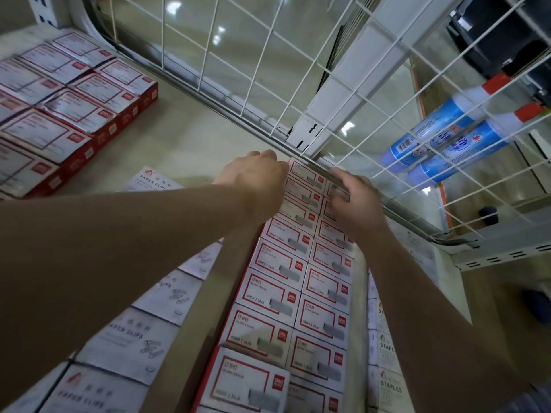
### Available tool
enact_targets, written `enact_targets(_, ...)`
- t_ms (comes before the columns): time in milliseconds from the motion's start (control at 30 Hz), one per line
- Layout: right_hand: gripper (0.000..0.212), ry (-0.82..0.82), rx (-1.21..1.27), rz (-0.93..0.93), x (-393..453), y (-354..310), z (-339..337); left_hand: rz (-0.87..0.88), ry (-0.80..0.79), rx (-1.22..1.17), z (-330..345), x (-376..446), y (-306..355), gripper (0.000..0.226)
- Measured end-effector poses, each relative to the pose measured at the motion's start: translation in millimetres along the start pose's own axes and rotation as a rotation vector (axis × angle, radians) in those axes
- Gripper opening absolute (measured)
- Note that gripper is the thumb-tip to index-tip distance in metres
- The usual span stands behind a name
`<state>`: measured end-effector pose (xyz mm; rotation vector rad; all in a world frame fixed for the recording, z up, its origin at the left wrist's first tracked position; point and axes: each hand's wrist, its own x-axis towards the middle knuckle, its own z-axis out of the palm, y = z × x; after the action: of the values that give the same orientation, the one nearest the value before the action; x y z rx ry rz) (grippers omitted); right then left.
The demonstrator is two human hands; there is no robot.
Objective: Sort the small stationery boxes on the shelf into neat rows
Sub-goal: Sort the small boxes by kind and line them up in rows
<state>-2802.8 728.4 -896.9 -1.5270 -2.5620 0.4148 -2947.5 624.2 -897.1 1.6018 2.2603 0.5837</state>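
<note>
Red-bordered staple boxes (pixel 298 281) run in two rows up the shelf (pixel 190 144) to its far edge, where your hands meet. Your left hand (pixel 256 177) curls over the left row's end box; whether it grips, you cannot tell. Your right hand (pixel 354 201) pinches the right row's end box (pixel 335 190) against the wire fence (pixel 328 93).

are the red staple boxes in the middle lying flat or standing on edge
Lying flat. The red staple boxes show their printed top labels upward, packed in two touching columns running to the wire grid, where the left hand and right hand work.
</note>
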Motion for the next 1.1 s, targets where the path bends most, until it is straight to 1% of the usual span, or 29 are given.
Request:
enact_targets(67, 0.044, 0.039, 0.047, -0.03, -9, -10, -1, 0.0, 0.043, 0.045, -10, -5, -10, 0.034)
enact_targets(133, 0.04, 0.039, 0.075, -0.068, -19, -22, 1, -0.015, 0.062, 0.08, -21, -11, -23, 0.033)
enact_targets(300, 0.03, -0.016, 0.226, -0.117, -45, -62, 2, -0.002, -0.044, 0.152, -44, -36, -50, 0.029)
enact_targets(400, 0.03, -0.047, 0.198, -0.189, -55, -84, 7, 0.035, -0.091, 0.206, -52, -55, -60, 0.029)
enact_targets(533, 0.028, -0.178, 0.234, -0.163, -69, -107, 13, 0.051, -0.145, 0.276, -56, -70, -69, 0.032)
enact_targets(633, 0.026, -0.249, 0.215, -0.165, -77, -118, 16, 0.034, -0.178, 0.241, -57, -73, -72, 0.036)
enact_targets(733, 0.024, -0.258, 0.225, -0.165, -80, -123, 19, -0.022, -0.203, 0.125, -60, -74, -74, 0.042)
enact_targets(867, 0.024, -0.264, 0.254, -0.154, -82, -122, 20, -0.02, -0.24, 0.063, -63, -75, -79, 0.031)
enact_targets(1100, 0.021, -0.281, 0.273, -0.148, -81, -120, 18, -0.005, -0.276, 0.077, -66, -76, -77, 0.028)
